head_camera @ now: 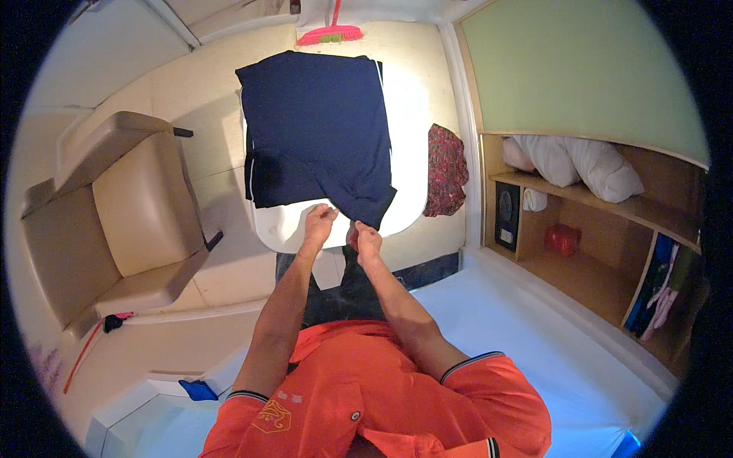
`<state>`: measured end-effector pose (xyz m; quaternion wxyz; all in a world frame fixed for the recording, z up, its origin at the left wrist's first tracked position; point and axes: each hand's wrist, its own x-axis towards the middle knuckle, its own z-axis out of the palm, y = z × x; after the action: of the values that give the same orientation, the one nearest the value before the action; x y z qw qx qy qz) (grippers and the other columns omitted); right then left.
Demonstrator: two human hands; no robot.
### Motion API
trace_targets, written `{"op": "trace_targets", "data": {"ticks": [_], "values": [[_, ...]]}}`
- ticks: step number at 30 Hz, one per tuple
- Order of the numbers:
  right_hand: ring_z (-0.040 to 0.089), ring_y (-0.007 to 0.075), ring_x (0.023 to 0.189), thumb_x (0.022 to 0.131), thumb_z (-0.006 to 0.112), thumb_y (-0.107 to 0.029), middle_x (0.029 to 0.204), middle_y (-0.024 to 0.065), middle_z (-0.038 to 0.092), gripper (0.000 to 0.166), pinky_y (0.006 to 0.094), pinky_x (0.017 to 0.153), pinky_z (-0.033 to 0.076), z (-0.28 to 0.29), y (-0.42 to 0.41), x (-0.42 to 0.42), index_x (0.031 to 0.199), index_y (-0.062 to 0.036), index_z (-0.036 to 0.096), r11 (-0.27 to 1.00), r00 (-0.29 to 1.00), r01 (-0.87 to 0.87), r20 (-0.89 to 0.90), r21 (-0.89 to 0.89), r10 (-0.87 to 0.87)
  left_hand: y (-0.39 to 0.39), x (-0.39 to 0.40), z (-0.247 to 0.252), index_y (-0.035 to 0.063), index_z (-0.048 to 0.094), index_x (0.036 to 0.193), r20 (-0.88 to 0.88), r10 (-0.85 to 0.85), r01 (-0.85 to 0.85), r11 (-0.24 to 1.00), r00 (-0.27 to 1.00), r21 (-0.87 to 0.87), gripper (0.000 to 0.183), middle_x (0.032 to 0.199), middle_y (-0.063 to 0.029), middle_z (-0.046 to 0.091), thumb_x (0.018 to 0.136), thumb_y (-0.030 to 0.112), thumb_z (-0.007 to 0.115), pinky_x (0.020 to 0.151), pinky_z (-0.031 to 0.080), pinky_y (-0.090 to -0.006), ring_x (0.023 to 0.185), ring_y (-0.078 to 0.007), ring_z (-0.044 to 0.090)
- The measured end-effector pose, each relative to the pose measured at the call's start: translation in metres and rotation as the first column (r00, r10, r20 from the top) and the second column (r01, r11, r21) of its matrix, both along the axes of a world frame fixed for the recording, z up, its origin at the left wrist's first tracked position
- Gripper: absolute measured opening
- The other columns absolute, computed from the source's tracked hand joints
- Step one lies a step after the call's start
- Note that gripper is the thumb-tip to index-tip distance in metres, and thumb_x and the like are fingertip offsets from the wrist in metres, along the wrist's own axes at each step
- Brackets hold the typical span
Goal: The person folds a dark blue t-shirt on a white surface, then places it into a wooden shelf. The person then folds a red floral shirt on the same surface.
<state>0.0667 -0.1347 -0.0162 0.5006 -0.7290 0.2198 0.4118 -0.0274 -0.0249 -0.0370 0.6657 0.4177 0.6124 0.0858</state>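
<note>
A dark navy garment (315, 120) with thin white piping along its sides lies spread over a white table (409, 189) with rounded corners. Its near right corner is bunched and lifted towards me, hanging at the table's front edge. My right hand (366, 237) pinches that corner between thumb and fingers. Just left of it, my left hand (319, 226) hovers over the front rim of the table, fingers slightly bent and apart. Nothing shows in the left hand, and it is close to the garment's lower hem.
A beige armchair (137, 194) stands at the left. Behind the table is a pink broom (331, 35). A red patterned cloth item (446, 172) sits at the table's right. Further right, a wooden shelf unit (590, 275) holds white bundles (601, 169) and a red box (562, 239).
</note>
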Motion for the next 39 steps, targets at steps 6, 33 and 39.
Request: {"op": "trace_targets", "data": {"ticks": [6, 33, 39], "values": [[0.061, 0.0242, 0.061, 0.09, 0.077, -0.02, 0.073, 0.007, 0.06, 0.022, 0.0397, 0.058, 0.055, 0.002, 0.005, 0.024, 0.086, -0.0051, 0.062, 0.93, 0.843, 0.351, -0.396, -0.107, -0.364, 0.007, 0.032, 0.026, 0.0029, 0.066, 0.102, -0.044, 0.252, -0.256, 0.941, 0.967, -0.22, 0.042, 0.078, -0.0044, 0.064, 0.088, 0.04, 0.08, 0.055, 0.051, -0.0301, 0.065, -0.0156, 0.064], [0.061, 0.0149, 0.066, 0.086, 0.077, -0.009, 0.08, 0.009, 0.067, 0.017, 0.0312, 0.06, 0.05, -0.019, 0.043, 0.143, 0.094, 0.0024, 0.067, 0.998, 0.989, -0.046, 0.136, -0.042, 0.051, 0.026, 0.035, 0.021, 0.0075, 0.062, 0.102, -0.077, 0.559, -0.559, 0.792, 0.826, -0.244, 0.033, 0.089, -0.0094, 0.068, 0.094, 0.037, 0.074, 0.057, 0.055, -0.0363, 0.069, -0.0223, 0.067], [0.051, 0.0162, 0.042, 0.087, 0.082, -0.024, 0.058, 0.0076, 0.058, 0.038, 0.0317, 0.037, 0.037, 0.007, 0.078, 0.145, 0.068, -0.0109, 0.052, 0.999, 0.999, 0.039, 0.038, -0.002, -0.039, 0.03, -0.002, -0.003, 0.0046, 0.06, 0.078, -0.011, 0.648, -0.614, 0.717, 0.762, -0.332, 0.05, 0.069, -0.0091, 0.065, 0.087, 0.05, 0.08, 0.046, 0.05, -0.0357, 0.054, -0.0218, 0.063]]}}
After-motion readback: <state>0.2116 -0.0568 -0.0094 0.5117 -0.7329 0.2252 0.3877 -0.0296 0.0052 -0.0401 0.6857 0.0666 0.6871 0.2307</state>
